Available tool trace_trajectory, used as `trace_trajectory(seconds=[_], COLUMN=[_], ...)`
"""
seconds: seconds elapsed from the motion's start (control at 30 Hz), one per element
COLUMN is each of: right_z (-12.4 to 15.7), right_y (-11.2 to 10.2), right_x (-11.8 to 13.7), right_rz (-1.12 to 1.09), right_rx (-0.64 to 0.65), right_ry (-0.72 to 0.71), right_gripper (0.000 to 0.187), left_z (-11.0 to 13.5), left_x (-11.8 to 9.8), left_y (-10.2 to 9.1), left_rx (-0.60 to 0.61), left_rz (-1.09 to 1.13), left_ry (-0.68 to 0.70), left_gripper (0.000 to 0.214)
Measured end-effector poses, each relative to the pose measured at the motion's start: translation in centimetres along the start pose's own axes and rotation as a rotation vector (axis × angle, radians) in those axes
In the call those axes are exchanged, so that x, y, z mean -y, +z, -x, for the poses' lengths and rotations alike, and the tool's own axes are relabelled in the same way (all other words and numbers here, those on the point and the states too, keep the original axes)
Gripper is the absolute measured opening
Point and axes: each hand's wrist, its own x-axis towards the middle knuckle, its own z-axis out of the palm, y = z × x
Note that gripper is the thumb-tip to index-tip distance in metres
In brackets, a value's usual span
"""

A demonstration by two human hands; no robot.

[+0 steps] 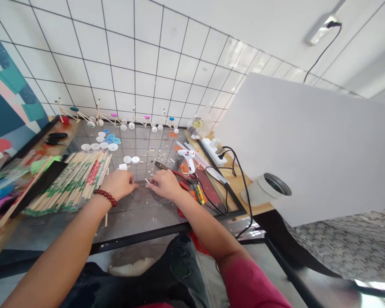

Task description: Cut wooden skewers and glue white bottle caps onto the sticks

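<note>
My right hand (164, 184) pinches a short pale stick piece (147, 181) between thumb and fingertips, just above the glass tabletop (134, 214). Across a small gap, my left hand (120, 185), with a red bead bracelet at the wrist, has its fingers pressed together; whatever they hold is hidden. White bottle caps (127, 160) lie just beyond my left hand. Pliers with red handles (180, 176) lie partly behind my right hand, their dark jaws pointing left. A white hot glue gun (188, 159) rests to the right of the pliers.
Packs of wooden chopsticks (73, 182) lie at left. Small stick-and-cap bicycles (137, 119) stand along the tiled wall, with blue caps (111, 139) nearby. On the right are a power strip (214, 150), cables, a yellow utility knife (199, 194) and a whitish cylindrical container (266, 188).
</note>
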Motion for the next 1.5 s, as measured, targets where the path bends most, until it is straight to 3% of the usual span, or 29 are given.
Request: trace_trajectory(seconds=[0.1, 0.3, 0.5, 0.6, 0.73, 0.83, 0.9, 0.97, 1.03, 1.13, 1.23, 1.5], right_z=[-0.1, -0.2, -0.3, -0.3, -0.3, -0.4, -0.5, -0.6, -0.7, -0.8, -0.8, -0.7], right_y=[-0.2, -0.2, -0.4, -0.6, -0.6, -0.4, -0.1, 0.3, 0.7, 0.9, 0.9, 0.4], right_x=[0.2, 0.5, -0.8, -1.2, -0.9, -0.5, -0.4, -0.4, -0.4, -0.3, -0.1, 0.2], right_rz=[-0.002, -0.106, -0.093, -0.097, -0.100, -0.142, -0.263, -0.497, -0.770, -1.047, -1.146, -1.170], right_rx=[0.042, -0.040, -0.162, -0.204, -0.165, -0.141, -0.164, -0.197, -0.200, -0.153, -0.144, -0.154], right_ry=[0.033, 0.145, 0.183, 0.171, 0.170, 0.167, 0.179, 0.230, 0.292, 0.304, 0.286, 0.355], right_gripper=[0.012, 0.009, 0.009, 0.008, 0.009, 0.010, 0.009, 0.010, 0.015, 0.022, 0.025, 0.024], left_z=[-0.3, -0.6, -0.5, -0.5, -0.3, -0.1, 0.0, 0.0, 0.1, 0.4, 0.6, 0.3], left_x=[0.1, -0.1, 0.7, 1.1, 0.6, -0.2, -0.8, -1.5, -2.2, -3.0, -3.4, -3.2], left_y=[1.0, 1.4, 0.0, -0.6, -0.5, 0.1, 0.6, 0.9, 1.1, 1.2, 1.3, 2.0], left_rx=[0.016, -0.175, 0.028, 0.068, 0.099, 0.033, -0.077, -0.158, -0.114, 0.031, 0.069, 0.134], left_rz=[0.032, 0.139, 0.045, 0.053, 0.063, 0.090, 0.221, 0.527, 0.954, 1.446, 1.568, 1.608], left_ry=[0.073, 0.126, -0.010, -0.033, 0.017, 0.110, 0.121, 0.051, -0.051, -0.147, -0.183, -0.229], left_gripper=[0.013, 0.015, 0.018, 0.018, 0.012, 0.017, 0.016, 0.010, 0.010, 0.032, 0.034, 0.024])
